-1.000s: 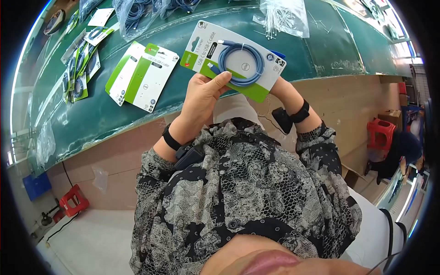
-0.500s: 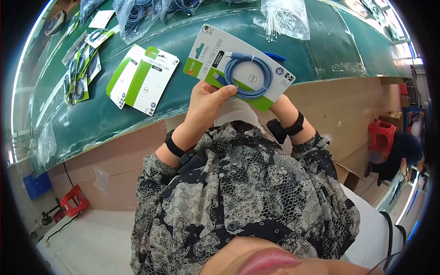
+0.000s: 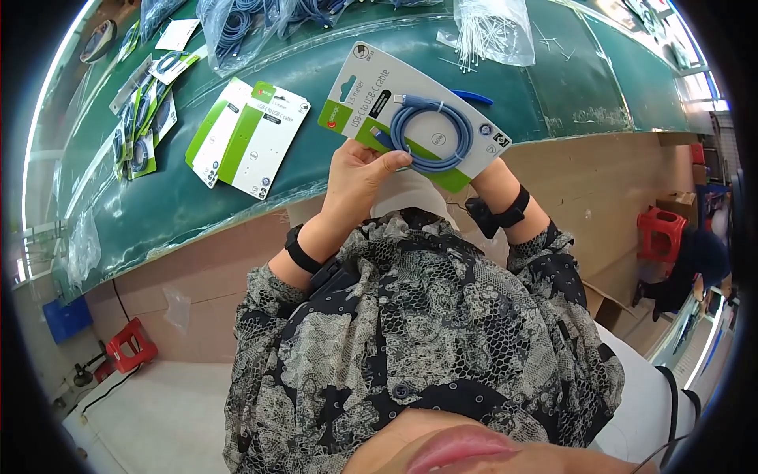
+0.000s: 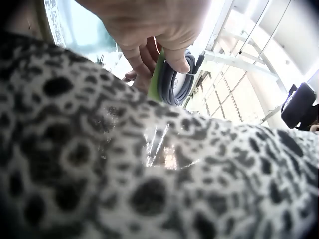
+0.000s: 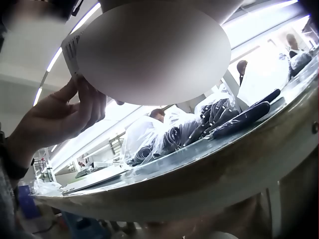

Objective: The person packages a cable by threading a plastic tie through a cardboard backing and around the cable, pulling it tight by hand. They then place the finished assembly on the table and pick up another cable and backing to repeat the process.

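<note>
In the head view the left hand (image 3: pixel 357 175) pinches the lower left edge of a white and green cable card (image 3: pixel 410 79), its thumb on the front by the coiled blue cable (image 3: pixel 466 130). The card is tilted above the table's front edge. The left wrist view shows the left hand (image 4: pixel 159 25) with its thumb against the coil (image 4: pixel 175 82). Behind the card's lower right end is the right hand (image 3: pixel 491 175); its fingers are hidden there, and a blurred oval covers much of the right wrist view.
Two cards (image 3: pixel 257 146) without cables lie left on the green table (image 3: pixel 316 67). Farther left is a pile of carded cables (image 3: pixel 142 110). Bagged blue cables (image 3: pixel 233 28) and a bag of white ties (image 3: pixel 497 31) lie at the back. A blue-handled tool (image 5: pixel 244 119) rests near the edge.
Compared with a second ago, the card with its coil and the left hand has shifted slightly right and toward the body. The left thumb stays on the card's front.
</note>
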Demonstrator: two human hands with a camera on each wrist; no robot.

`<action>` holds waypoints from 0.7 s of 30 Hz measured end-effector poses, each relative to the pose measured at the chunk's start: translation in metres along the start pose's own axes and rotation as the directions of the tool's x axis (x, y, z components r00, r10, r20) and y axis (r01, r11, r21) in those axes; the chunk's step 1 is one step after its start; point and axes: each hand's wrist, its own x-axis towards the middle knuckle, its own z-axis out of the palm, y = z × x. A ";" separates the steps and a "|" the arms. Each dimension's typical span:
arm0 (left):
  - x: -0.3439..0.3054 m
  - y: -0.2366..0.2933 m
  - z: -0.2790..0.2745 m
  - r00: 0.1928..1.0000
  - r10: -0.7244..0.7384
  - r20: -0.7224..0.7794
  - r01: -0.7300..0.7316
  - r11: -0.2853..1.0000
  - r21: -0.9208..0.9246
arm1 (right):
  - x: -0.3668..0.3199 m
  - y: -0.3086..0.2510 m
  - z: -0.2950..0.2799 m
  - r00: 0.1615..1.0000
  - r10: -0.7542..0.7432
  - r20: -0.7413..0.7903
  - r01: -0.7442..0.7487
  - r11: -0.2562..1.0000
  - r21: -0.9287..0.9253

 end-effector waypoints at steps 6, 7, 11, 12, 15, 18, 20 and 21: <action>-0.003 0.004 -0.002 0.999 -0.046 0.025 0.046 0.999 -0.007 | 0.000 0.006 0.003 0.996 0.078 0.044 -0.089 0.895 0.437; -0.003 0.003 -0.001 0.999 -0.045 0.022 0.045 0.999 -0.010 | 0.001 0.006 0.004 0.994 0.089 0.056 -0.105 0.861 0.497; -0.001 -0.006 -0.004 0.999 -0.037 0.033 0.040 0.993 -0.115 | 0.002 0.005 0.012 0.983 0.182 0.006 -0.164 0.869 0.467; 0.000 -0.010 -0.010 0.995 -0.089 0.055 0.095 0.988 -0.119 | 0.002 0.005 0.011 0.983 0.184 0.007 -0.166 0.870 0.464; 0.004 -0.016 -0.015 0.976 -0.193 0.097 0.205 0.970 -0.134 | 0.002 0.005 0.001 0.939 -0.343 0.008 0.332 0.901 -0.280; 0.004 -0.001 -0.006 0.997 -0.036 0.074 0.048 0.986 -0.162 | -0.026 0.010 -0.010 0.961 0.123 -0.247 0.040 0.824 0.566; 0.016 0.002 -0.019 0.999 0.029 0.017 -0.026 0.990 -0.136 | -0.010 -0.019 -0.042 0.842 0.389 -0.373 -0.534 0.513 -0.672; 0.016 0.000 -0.026 0.998 0.055 -0.027 -0.058 0.993 -0.099 | -0.012 -0.023 -0.057 0.822 0.293 -0.488 -0.553 0.616 -0.561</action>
